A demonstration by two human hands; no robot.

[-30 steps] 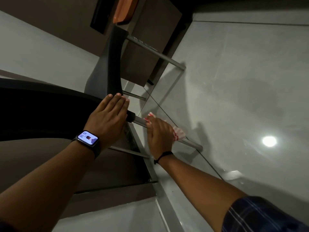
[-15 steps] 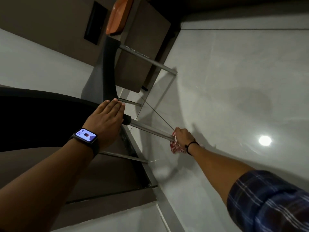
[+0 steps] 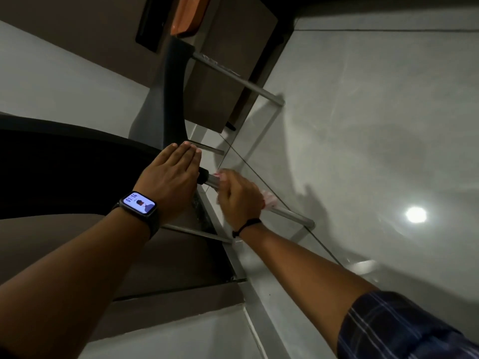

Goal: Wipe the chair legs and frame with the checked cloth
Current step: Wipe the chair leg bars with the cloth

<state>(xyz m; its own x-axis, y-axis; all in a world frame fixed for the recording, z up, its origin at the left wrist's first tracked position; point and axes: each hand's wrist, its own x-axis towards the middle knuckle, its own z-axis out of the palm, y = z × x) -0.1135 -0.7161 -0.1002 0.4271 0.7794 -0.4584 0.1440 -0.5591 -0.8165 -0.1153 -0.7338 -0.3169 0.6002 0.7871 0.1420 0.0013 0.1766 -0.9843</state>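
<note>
We look down over a pale tiled floor [image 3: 363, 151] at the chair [image 3: 166, 99], its dark plastic frame carrying four metal legs that end on the tiles. How much of it is already clean we cannot tell; we judge we are partway through one leg, with the far leg [image 3: 238, 82], the two shorter-looking ones behind, and the dark frame seemingly still to be wiped. Our left arm reaches forward, watch [image 3: 139, 204] on the wrist, and our left hand [image 3: 171, 180] lies flat and open, fingers together, pressed on the edge of the seat where the near leg [image 3: 290, 213] joins its black socket, steadying the chair. Our right arm comes in from the lower right, and our right hand [image 3: 239, 196] is closed around the upper part of that leg, just beside the socket. The checked cloth [image 3: 268, 198] is bunched inside that grip, wrapped on the leg, a red-and-white corner showing past the knuckles.
</note>
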